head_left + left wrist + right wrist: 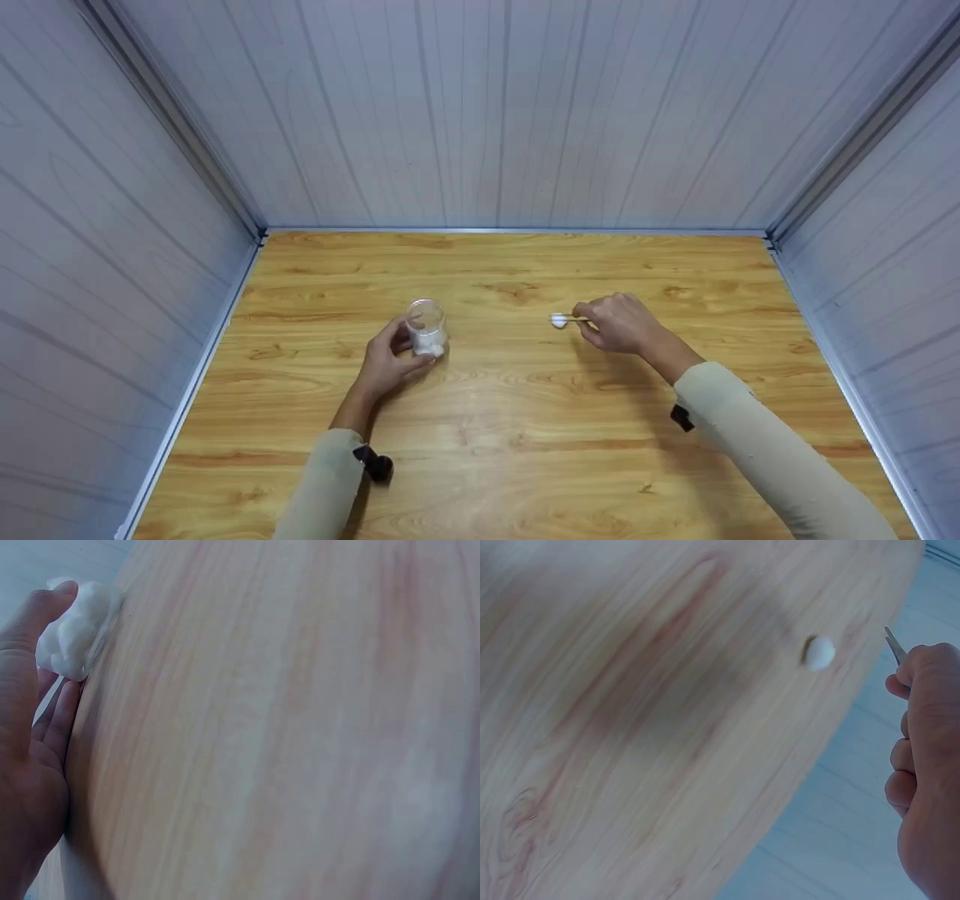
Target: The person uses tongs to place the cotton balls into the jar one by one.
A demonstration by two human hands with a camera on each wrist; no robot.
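Note:
A clear glass jar (424, 313) stands upright on the table, white cotton balls (429, 346) in its lower part. My left hand (382, 367) holds it from the left, thumb at the near side and fingers round behind. In the left wrist view the thumb lies over the cotton-filled jar (81, 630). My right hand (621, 322) pinches a pair of thin tweezers (895, 649), whose tips point left and stand slightly apart. A single cotton ball (820, 654) lies on the table; in the head view the tweezer tips overlap it, while the right wrist view shows them apart from it.
The wooden table (510, 435) is enclosed by a pale back wall (502, 120) and side walls with metal edging. A dark wrist device (375, 463) sits at the left cuff, another (681, 417) at the right cuff.

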